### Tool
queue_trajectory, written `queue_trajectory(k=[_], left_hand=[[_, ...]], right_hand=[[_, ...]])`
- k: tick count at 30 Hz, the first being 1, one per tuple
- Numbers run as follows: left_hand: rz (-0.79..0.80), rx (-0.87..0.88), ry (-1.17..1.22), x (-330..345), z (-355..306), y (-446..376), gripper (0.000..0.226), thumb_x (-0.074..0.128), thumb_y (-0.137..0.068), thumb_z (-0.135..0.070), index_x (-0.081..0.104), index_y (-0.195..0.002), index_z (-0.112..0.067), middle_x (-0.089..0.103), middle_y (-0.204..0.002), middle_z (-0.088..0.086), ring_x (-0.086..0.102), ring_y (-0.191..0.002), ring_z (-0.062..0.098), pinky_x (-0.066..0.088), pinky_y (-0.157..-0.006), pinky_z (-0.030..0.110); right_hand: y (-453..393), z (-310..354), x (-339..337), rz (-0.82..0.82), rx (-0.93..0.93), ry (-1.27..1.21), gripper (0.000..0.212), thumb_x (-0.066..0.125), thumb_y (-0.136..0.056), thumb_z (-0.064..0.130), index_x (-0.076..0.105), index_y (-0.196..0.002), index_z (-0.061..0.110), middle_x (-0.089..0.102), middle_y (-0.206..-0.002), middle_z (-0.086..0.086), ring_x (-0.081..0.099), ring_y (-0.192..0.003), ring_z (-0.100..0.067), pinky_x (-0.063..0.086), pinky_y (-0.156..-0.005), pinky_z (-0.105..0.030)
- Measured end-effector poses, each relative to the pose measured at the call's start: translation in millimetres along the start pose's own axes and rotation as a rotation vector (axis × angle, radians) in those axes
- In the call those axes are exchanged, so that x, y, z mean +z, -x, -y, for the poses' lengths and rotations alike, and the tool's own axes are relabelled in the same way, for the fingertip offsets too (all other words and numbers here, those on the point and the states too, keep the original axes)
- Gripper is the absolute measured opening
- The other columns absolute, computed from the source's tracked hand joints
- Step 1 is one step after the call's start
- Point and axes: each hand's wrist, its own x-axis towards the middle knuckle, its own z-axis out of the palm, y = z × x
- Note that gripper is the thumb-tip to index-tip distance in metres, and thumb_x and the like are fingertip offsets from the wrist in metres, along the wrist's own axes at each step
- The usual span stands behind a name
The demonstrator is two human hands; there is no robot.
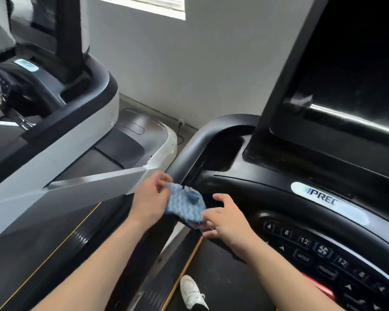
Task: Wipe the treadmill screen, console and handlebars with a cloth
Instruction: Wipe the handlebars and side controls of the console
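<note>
While both hands pinch cloth (185,204), console (301,243) beside.

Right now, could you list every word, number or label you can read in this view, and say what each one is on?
"PREC", cut off: white badge on the console.
"4", "8", "12": upper button row.
"MODE": button.
"12" again: button right of the fan icon.
Other buttons and the neighbouring machine's sticker: too blurred.

Both bare forearms reach forward, hands close together — left hand (149,198) pinching the cloth (185,204) with curled fingers, right hand (226,218) gripping its near edge, index finger lifted.
</note>
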Motion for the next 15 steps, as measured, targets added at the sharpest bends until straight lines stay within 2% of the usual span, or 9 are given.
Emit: queue_trajectory(k=[1, 3, 4, 6, 7, 8, 9, 11, 15], left_hand=[[-0.037, 0.051, -0.195, -8, 13, -6, 0.023, 0.065, -0.089, -0.006, 0.071, -0.101, -0.024, 0.066, -0.096, -0.003, 0.061, -0.088, 0.018, 0.052, -0.084, 0.034], [-0.048, 0.141, -0.567, -11, 33, -10, 0.022, 0.067, -0.086, -0.008, 0.072, -0.106, -0.016, 0.062, -0.113, 0.009, 0.057, -0.101, 0.036, 0.054, -0.086, 0.049], [-0.037, 0.158, -0.668, -4, 39, -9, 0.018, 0.065, -0.087, -0.011, 0.070, -0.105, -0.012, 0.061, -0.113, 0.013, 0.057, -0.101, 0.041, 0.055, -0.084, 0.052], [0.063, 0.188, -0.738, 18, 38, -4, 0.013, 0.052, -0.092, -0.016, 0.060, -0.097, -0.005, 0.060, -0.099, 0.022, 0.057, -0.090, 0.045, 0.054, -0.074, 0.053], [0.095, 0.211, -0.780, 31, 36, -4, 0.017, 0.048, -0.095, -0.017, 0.055, -0.100, -0.002, 0.057, -0.095, 0.026, 0.057, -0.086, 0.046, 0.054, -0.070, 0.054], [0.101, 0.197, -0.802, 42, 33, -7, 0.029, 0.049, -0.099, -0.024, 0.053, -0.113, 0.001, 0.057, -0.100, 0.028, 0.057, -0.090, 0.046, 0.055, -0.072, 0.055], [0.080, 0.143, -0.820, 49, 30, -14, 0.050, 0.050, -0.102, -0.036, 0.046, -0.132, 0.004, 0.057, -0.114, 0.028, 0.058, -0.100, 0.047, 0.055, -0.082, 0.054], [0.095, 0.087, -0.879, 58, 22, -38, 0.082, 0.044, -0.104, -0.055, 0.024, -0.155, 0.006, 0.048, -0.137, 0.027, 0.054, -0.119, 0.043, 0.047, -0.099, 0.050], [0.183, 0.168, -0.800, 77, -13, -104, 0.086, 0.041, -0.106, -0.053, 0.009, -0.160, 0.006, 0.037, -0.150, 0.030, 0.043, -0.134, 0.046, 0.039, -0.110, 0.051]], right_hand=[[-1, 1, 2, -0.002, 0.003, 0.017, 0.050, 0.062, -0.093, 0.000, 0.043, -0.136, 0.017, 0.069, -0.088, -0.011, 0.065, -0.069, -0.021, 0.054, -0.056, -0.033], [3, -2, 0, -0.016, 0.012, 0.113, 0.036, 0.061, -0.094, 0.001, 0.052, -0.127, 0.012, 0.070, -0.098, -0.016, 0.064, -0.068, -0.020, 0.051, -0.057, -0.031], [8, -7, -3, -0.012, 0.024, 0.148, 0.030, 0.061, -0.093, 0.002, 0.056, -0.122, 0.011, 0.071, -0.101, -0.017, 0.065, -0.068, -0.020, 0.051, -0.059, -0.032], [21, -23, -10, 0.015, 0.059, 0.207, 0.023, 0.062, -0.092, 0.001, 0.060, -0.114, 0.008, 0.072, -0.096, -0.016, 0.066, -0.065, -0.019, 0.052, -0.059, -0.033], [28, -33, -14, 0.028, 0.076, 0.230, 0.020, 0.062, -0.092, 0.001, 0.062, -0.111, 0.007, 0.074, -0.093, -0.016, 0.068, -0.064, -0.019, 0.052, -0.059, -0.033], [35, -43, -18, 0.036, 0.095, 0.253, 0.018, 0.060, -0.091, 0.002, 0.064, -0.109, 0.007, 0.076, -0.092, -0.016, 0.069, -0.064, -0.019, 0.053, -0.059, -0.032], [43, -52, -21, 0.042, 0.113, 0.269, 0.017, 0.059, -0.090, 0.003, 0.065, -0.106, 0.007, 0.077, -0.091, -0.015, 0.070, -0.064, -0.019, 0.053, -0.059, -0.031], [55, -70, -26, 0.053, 0.143, 0.310, 0.016, 0.058, -0.088, 0.005, 0.067, -0.101, 0.009, 0.079, -0.087, -0.010, 0.073, -0.066, -0.020, 0.053, -0.059, -0.030], [72, -92, -35, 0.050, 0.191, 0.400, 0.015, 0.057, -0.087, 0.015, 0.068, -0.096, 0.016, 0.080, -0.083, 0.001, 0.077, -0.072, -0.016, 0.057, -0.070, -0.026]])
